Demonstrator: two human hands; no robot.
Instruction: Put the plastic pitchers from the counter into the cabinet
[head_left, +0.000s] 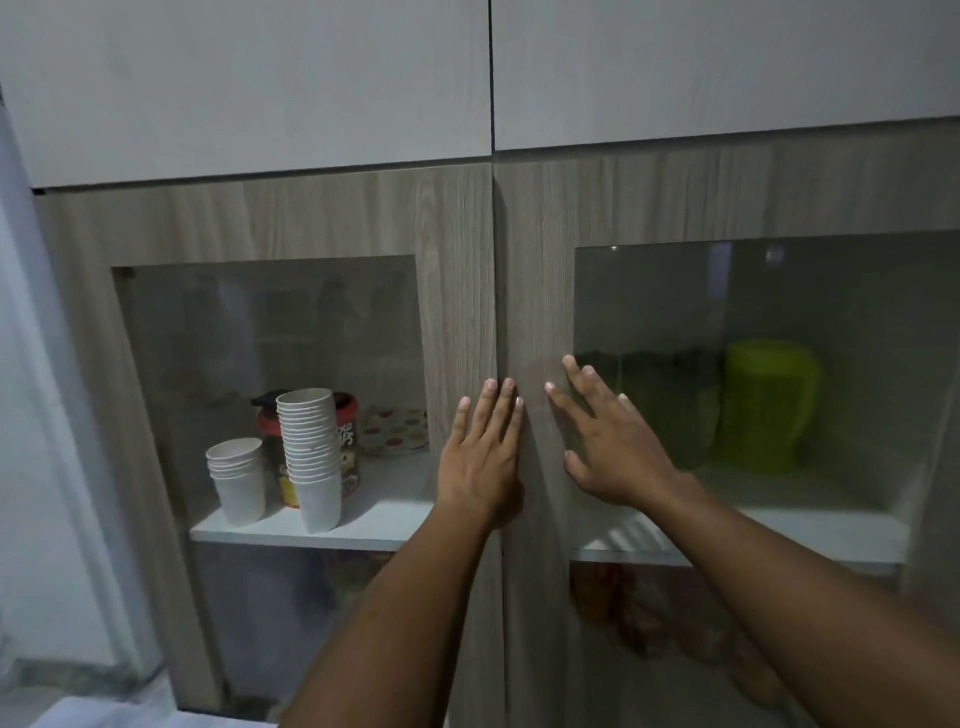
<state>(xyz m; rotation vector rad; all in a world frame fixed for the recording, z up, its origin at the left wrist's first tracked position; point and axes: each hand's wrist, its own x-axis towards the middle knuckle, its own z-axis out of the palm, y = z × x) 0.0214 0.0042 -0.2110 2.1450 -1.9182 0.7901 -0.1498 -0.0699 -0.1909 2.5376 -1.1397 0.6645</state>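
both forearms reach up from the near edge toward the cabinet (467, 218). left hand (480, 462) lies flat on the left door (457, 291), its fingers (488, 410) straight and close together, tips just beside the centre seam. right hand (613, 447) lies on the right door (535, 270), fingers (576, 379) spread wide, some reaching over the edge of the glass pane (810, 322). neither hand holds anything.

behind the right glass, a bright green pitcher (769, 405) stands on the shelf (779, 530), with darker green ones (670, 405) to its left, dim through the pane. no table and no pitcher outside the cabinet is in view, so the placing looks done and this looks like the closing step: both doors seem pressed shut, the seam narrow and even.

what remains, by my reading, is a light push to seat the doors, then drawing the hands straight back toward the body. no handle shows. behind the left glass stand stacks of paper cups (309, 457) and a jar (345, 441), all safely behind the pane. open room lies only on the near side; a pale wall (31, 415) closes in on the left.
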